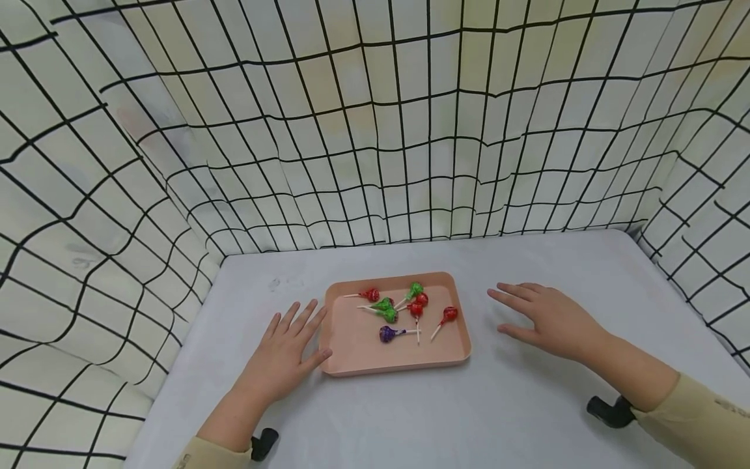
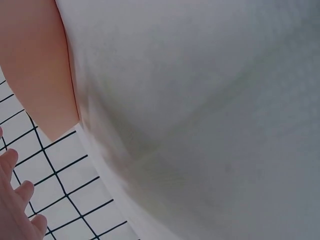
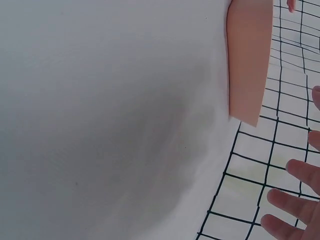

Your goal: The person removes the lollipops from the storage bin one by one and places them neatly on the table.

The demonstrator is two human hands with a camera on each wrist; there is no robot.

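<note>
A pink rectangular tray lies on the table with several wrapped lollipops in it. Among them are a purple lollipop near the front, a red lollipop at the right and a green lollipop in the middle cluster. My left hand is just left of the tray, fingers spread, its thumb tip close to the tray's left edge. To the right, apart from the tray, my right hand holds nothing, with its fingers extended. Both wrist views show the tray's outer wall and some fingertips.
A white table carries the tray. Behind it and at both sides stand pale walls with a black grid net. A black device sits at the left wrist, and another black device at the right.
</note>
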